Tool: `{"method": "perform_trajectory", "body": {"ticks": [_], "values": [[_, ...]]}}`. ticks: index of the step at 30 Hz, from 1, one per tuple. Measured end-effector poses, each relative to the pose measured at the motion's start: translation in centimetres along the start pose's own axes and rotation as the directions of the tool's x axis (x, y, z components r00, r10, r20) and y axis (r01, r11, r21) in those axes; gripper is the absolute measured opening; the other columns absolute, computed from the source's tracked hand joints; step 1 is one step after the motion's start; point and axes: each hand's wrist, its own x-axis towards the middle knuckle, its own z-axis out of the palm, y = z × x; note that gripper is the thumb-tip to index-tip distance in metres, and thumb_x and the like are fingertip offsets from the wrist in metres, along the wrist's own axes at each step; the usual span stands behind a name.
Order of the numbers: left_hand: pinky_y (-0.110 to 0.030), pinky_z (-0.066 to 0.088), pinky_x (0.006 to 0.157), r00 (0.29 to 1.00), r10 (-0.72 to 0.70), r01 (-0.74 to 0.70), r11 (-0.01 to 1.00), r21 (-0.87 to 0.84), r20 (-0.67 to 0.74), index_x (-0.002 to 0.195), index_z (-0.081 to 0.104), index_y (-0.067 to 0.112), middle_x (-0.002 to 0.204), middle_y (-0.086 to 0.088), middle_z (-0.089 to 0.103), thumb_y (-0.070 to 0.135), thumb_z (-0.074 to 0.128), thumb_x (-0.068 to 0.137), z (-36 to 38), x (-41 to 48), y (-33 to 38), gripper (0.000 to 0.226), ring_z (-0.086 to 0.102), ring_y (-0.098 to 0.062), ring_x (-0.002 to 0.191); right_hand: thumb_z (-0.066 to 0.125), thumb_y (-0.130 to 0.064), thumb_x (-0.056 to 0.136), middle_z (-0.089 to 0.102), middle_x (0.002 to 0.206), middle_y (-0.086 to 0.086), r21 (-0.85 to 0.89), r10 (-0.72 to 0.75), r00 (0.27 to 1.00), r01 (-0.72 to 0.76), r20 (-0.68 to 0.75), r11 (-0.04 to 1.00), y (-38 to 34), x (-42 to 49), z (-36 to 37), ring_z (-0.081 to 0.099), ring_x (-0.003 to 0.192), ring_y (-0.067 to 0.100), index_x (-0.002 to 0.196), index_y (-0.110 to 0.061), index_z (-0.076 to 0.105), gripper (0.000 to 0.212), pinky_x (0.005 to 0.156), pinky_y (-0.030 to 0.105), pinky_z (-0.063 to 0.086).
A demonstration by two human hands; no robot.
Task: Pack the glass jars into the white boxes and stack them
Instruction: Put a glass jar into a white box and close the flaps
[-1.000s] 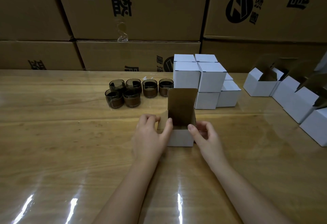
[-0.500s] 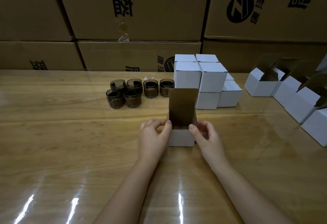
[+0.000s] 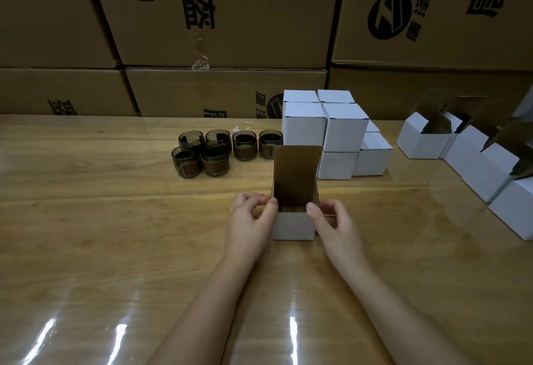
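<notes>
Cartons (image 3: 230,18) behind, counter (image 3: 86,234) below: my left hand (image 3: 251,220) and right hand (image 3: 331,224) each pinch a side of the open box (image 3: 292,226), lid (image 3: 297,171) upright at its far edge; jars (image 3: 216,154) sit beyond, nearer my left.

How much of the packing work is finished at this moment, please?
Done: several closed white boxes stand stacked at the back. In hand: the left hand and right hand grip the side flaps of an open box, its lid upright. Left: six glass jars stand unpacked, and further open boxes stand at the right.
</notes>
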Motion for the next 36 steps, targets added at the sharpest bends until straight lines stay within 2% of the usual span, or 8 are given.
{"method": "perform_trajectory", "body": {"ticks": [7, 14, 17, 23, 26, 29, 32, 36], "values": [[-0.036, 0.051, 0.089, 1.000, 0.004, -0.004, 1.000, 0.031, -0.019, 0.097, 0.068, 0.015, 0.104, 0.008, 0.049, 0.042, 0.056, 0.085, 0.2, 0.1, -0.1, 0.032, 0.052, -0.010, 0.102, 0.041, -0.089, 0.058, 0.065, 0.092, -0.008, 0.025, 0.088, 0.996, -0.088, 0.021, 0.996, -0.6, 0.6, -0.3, 0.064, 0.092, 0.012, 0.090, -0.032, 0.057, 0.067, 0.083, 0.041, 0.056], [-0.028, 0.047, 0.087, 0.999, 0.039, -0.036, 0.997, 0.073, -0.036, 0.092, 0.066, 0.020, 0.097, 0.013, 0.046, 0.046, 0.051, 0.082, 0.1, -0.1, 0.1, 0.032, 0.050, -0.009, 0.100, 0.032, -0.098, 0.053, 0.069, 0.083, 0.006, -0.041, 0.097, 0.995, -0.096, 0.033, 0.995, -1.2, 1.2, -1.0, 0.068, 0.080, 0.020, 0.077, -0.027, 0.059, 0.080, 0.078, 0.048, 0.058], [-0.027, 0.046, 0.086, 0.999, 0.037, -0.034, 0.996, 0.079, -0.039, 0.093, 0.066, 0.019, 0.097, 0.014, 0.045, 0.044, 0.052, 0.083, 0.1, 0.0, 0.1, 0.031, 0.050, -0.009, 0.100, 0.031, -0.095, 0.057, 0.069, 0.087, 0.010, -0.011, 0.083, 0.996, -0.083, 0.038, 0.996, -1.1, 1.1, -1.1, 0.068, 0.082, 0.024, 0.085, -0.023, 0.063, 0.084, 0.077, 0.051, 0.056], [-0.027, 0.047, 0.085, 0.999, 0.037, -0.034, 0.996, 0.077, -0.036, 0.095, 0.067, 0.018, 0.097, 0.015, 0.045, 0.043, 0.053, 0.084, 0.1, -0.1, 0.1, 0.031, 0.050, -0.008, 0.099, 0.030, -0.082, 0.070, 0.065, 0.084, -0.006, 0.016, 0.051, 0.998, -0.052, 0.036, 0.999, -0.7, 1.3, -1.1, 0.067, 0.079, 0.012, 0.089, -0.038, 0.055, 0.054, 0.066, 0.038, 0.060], [-0.027, 0.047, 0.085, 0.999, 0.029, -0.027, 0.997, 0.070, -0.029, 0.095, 0.066, 0.019, 0.097, 0.015, 0.045, 0.045, 0.051, 0.082, 0.1, -0.1, 0.2, 0.032, 0.050, -0.008, 0.098, 0.035, -0.052, 0.095, 0.065, 0.088, 0.002, 0.069, 0.072, 0.997, -0.072, -0.001, 0.995, 0.1, 1.6, -0.9, 0.066, 0.083, 0.019, 0.086, -0.037, 0.053, 0.025, 0.066, 0.037, 0.060], [-0.029, 0.049, 0.085, 0.999, 0.030, -0.028, 0.997, 0.072, -0.030, 0.093, 0.066, 0.020, 0.096, 0.015, 0.044, 0.043, 0.053, 0.084, 0.0, 0.0, 0.1, 0.028, 0.050, -0.007, 0.097, 0.037, -0.035, 0.098, 0.064, 0.098, 0.006, 0.126, 0.124, 0.992, -0.123, 0.001, 0.984, 0.7, 1.8, -0.8, 0.065, 0.090, 0.022, 0.102, -0.031, 0.049, 0.013, 0.068, 0.036, 0.059], [-0.031, 0.050, 0.084, 0.999, 0.038, -0.036, 0.997, 0.072, -0.035, 0.091, 0.065, 0.021, 0.096, 0.013, 0.045, 0.039, 0.055, 0.086, 0.0, -0.1, 0.1, 0.021, 0.050, -0.008, 0.096, 0.044, -0.027, 0.097, 0.062, 0.093, -0.001, 0.185, 0.099, 0.995, -0.095, -0.011, 0.978, 0.8, 1.7, -1.0, 0.065, 0.084, 0.017, 0.122, -0.037, 0.041, 0.028, 0.060, 0.027, 0.056], [-0.032, 0.051, 0.083, 0.999, 0.038, -0.035, 0.997, 0.072, -0.039, 0.091, 0.064, 0.022, 0.096, 0.012, 0.046, 0.044, 0.052, 0.083, 0.1, -0.2, 0.2, 0.026, 0.050, -0.008, 0.094, 0.050, -0.024, 0.095, 0.049, 0.110, -0.015, 0.058, -0.060, 0.991, 0.067, -0.119, 0.996, 0.5, 1.2, -0.9, 0.061, 0.085, 0.009, 0.119, -0.037, 0.040, 0.029, 0.057, 0.016, 0.052]]}}
